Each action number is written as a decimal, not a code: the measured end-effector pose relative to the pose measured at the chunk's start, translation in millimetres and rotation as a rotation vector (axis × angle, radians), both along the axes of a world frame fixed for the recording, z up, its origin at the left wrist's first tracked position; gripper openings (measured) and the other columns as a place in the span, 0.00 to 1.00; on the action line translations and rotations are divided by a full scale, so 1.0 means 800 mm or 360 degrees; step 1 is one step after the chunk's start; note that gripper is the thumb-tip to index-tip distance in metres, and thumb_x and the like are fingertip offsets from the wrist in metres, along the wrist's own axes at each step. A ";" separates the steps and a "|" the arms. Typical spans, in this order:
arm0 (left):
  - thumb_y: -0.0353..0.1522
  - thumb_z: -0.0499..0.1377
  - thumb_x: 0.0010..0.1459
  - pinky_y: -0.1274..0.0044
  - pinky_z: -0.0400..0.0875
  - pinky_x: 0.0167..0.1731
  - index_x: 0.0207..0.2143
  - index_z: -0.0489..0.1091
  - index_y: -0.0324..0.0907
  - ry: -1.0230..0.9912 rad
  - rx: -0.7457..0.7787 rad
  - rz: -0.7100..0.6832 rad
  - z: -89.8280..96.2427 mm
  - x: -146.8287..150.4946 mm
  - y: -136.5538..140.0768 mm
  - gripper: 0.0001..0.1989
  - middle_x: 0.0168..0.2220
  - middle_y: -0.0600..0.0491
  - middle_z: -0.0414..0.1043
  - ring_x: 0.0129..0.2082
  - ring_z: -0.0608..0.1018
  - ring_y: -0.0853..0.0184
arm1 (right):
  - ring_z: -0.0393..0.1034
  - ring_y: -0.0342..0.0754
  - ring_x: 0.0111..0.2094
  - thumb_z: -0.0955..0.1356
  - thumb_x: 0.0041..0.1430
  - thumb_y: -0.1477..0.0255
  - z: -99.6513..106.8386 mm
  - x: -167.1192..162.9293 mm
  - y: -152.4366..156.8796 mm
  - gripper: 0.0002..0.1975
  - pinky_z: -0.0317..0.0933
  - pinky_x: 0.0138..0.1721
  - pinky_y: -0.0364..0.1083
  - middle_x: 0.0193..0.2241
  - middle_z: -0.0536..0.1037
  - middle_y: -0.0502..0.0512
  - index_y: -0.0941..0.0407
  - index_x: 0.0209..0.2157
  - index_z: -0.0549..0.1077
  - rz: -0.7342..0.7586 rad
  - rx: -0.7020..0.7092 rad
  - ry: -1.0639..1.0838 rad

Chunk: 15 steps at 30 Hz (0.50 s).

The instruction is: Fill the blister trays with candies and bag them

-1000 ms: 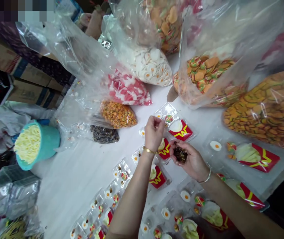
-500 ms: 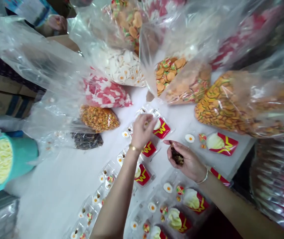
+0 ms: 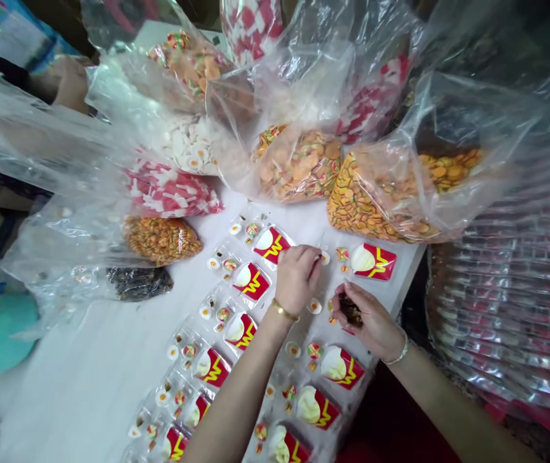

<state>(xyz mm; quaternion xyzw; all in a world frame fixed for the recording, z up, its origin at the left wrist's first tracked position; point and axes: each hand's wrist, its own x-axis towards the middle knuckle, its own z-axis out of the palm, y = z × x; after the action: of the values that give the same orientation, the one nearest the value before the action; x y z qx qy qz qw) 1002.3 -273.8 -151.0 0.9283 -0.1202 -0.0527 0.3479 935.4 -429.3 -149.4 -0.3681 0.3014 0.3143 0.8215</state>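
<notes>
My left hand (image 3: pixel 298 278), a gold band at its wrist, is closed in a pinch with a small dark piece at the fingertips. It hovers over the right row of clear plastic trays, close to a fried-egg gummy (image 3: pixel 323 257). Cupped in my right hand (image 3: pixel 368 318) is a small heap of dark brown pieces (image 3: pixel 350 310); they are too small to name. The clear trays lie in two rows, holding egg gummies, round burger-like pieces (image 3: pixel 252 229) and red cartons with a yellow zigzag (image 3: pixel 378 260). My left forearm hides part of the trays.
Open clear bags stand along the back: orange pieces (image 3: pixel 381 199), pink-and-white ones (image 3: pixel 173 186), egg gummies (image 3: pixel 190 145) and dark pieces (image 3: pixel 137 283). A turquoise bucket (image 3: pixel 11 334) is at left. Stacked clear packs (image 3: pixel 501 308) stand at right. Another person's hand (image 3: pixel 71 80) shows at upper left.
My left hand has moved right, from the left row of trays over to the right row. My right hand still holds the dark pieces. The camera view has shifted.
</notes>
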 end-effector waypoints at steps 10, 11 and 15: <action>0.29 0.55 0.56 0.64 0.56 0.40 0.39 0.71 0.42 -0.0075 0.0804 -0.0185 -0.030 0.035 -0.044 0.09 0.41 0.46 0.70 0.42 0.68 0.56 | 0.61 0.39 0.20 0.66 0.58 0.63 0.000 -0.007 -0.049 0.11 0.48 0.18 0.39 0.27 0.73 0.51 0.55 0.38 0.71 -0.0146 0.0008 -0.0049; 0.29 0.55 0.56 0.64 0.57 0.40 0.43 0.70 0.42 -0.0060 0.0766 -0.0151 -0.025 0.030 -0.043 0.12 0.43 0.46 0.70 0.42 0.68 0.56 | 0.60 0.39 0.20 0.67 0.58 0.62 -0.001 -0.007 -0.049 0.12 0.47 0.17 0.39 0.26 0.73 0.51 0.55 0.38 0.71 -0.0164 0.0015 -0.0052; 0.35 0.55 0.59 0.67 0.60 0.43 0.53 0.64 0.42 0.0052 0.0246 -0.0189 0.011 -0.004 -0.038 0.20 0.49 0.45 0.67 0.46 0.69 0.59 | 0.59 0.38 0.19 0.67 0.58 0.59 -0.001 -0.014 -0.045 0.14 0.49 0.18 0.39 0.23 0.71 0.49 0.56 0.38 0.72 -0.0203 0.0118 0.0052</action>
<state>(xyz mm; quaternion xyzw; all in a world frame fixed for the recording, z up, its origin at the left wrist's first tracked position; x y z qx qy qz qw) 999.3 -304.1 -142.5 0.9426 -0.1650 -0.0975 0.2735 924.4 -465.0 -149.9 -0.3122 0.3258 0.2784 0.8479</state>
